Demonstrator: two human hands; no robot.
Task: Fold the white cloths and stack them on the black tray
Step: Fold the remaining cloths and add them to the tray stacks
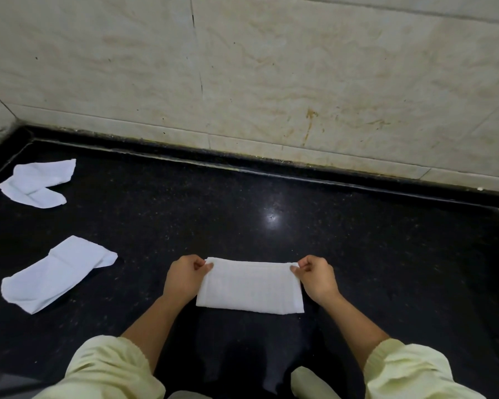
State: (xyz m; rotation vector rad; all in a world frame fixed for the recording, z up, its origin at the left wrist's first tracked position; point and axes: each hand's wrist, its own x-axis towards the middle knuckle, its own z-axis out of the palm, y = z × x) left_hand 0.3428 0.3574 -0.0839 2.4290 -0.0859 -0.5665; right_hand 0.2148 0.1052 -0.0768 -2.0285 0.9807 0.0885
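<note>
A white cloth (249, 286) lies folded into a wide rectangle on the black countertop (357, 240), straight in front of me. My left hand (185, 279) pinches its far left corner, and my right hand (317, 276) pinches its far right corner. Two more white cloths lie loose and crumpled at the left: one (55, 275) near the front, the other (36, 182) farther back by the corner. No black tray shows in this view.
A beige tiled wall (271, 82) rises behind the countertop, with a raised black lip (242, 165) along its foot. Another wall closes the far left corner. My pale yellow sleeves (110, 370) fill the bottom of the view.
</note>
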